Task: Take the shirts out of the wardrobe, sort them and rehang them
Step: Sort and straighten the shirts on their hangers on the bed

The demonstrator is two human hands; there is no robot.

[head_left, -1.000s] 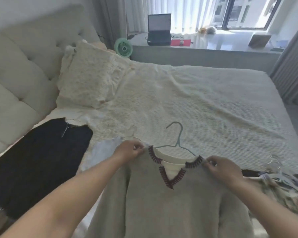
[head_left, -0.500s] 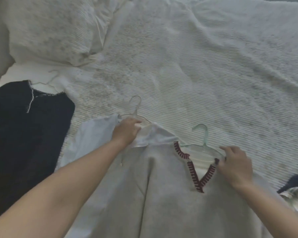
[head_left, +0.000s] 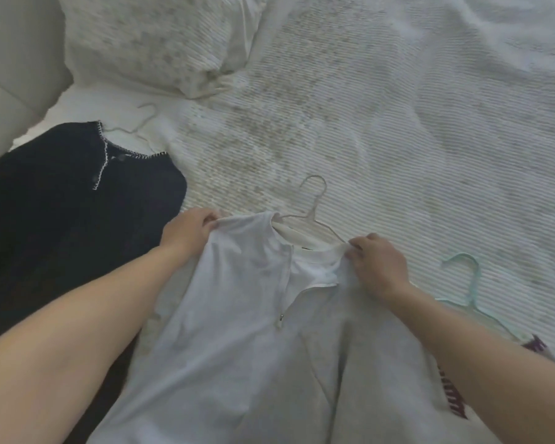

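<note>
You are looking down at a bed covered in a pale ribbed spread, with both of your bare forearms reaching forward over a white zip-neck shirt that lies flat in front of you. Your left hand pinches the shirt's left shoulder edge, fingers curled over the fabric, just beside a black garment spread out on the left side of the bed. Your right hand grips the right side of the shirt's open collar, fingers bent around the cloth — the collar sits right under your fingertips. A thin pale wire hanger is inside the neck of the shirt, its hook pointing away from you between your two hands. The zip is partly undone, its pull lying below the collar. To the right, partly under your right forearm, lies a grey sweater with dark red striped trim, and a mint-green hanger rests on the spread just beyond it. Another pale hanger pokes out above the black garment, near a white pillow at the top left.
</note>
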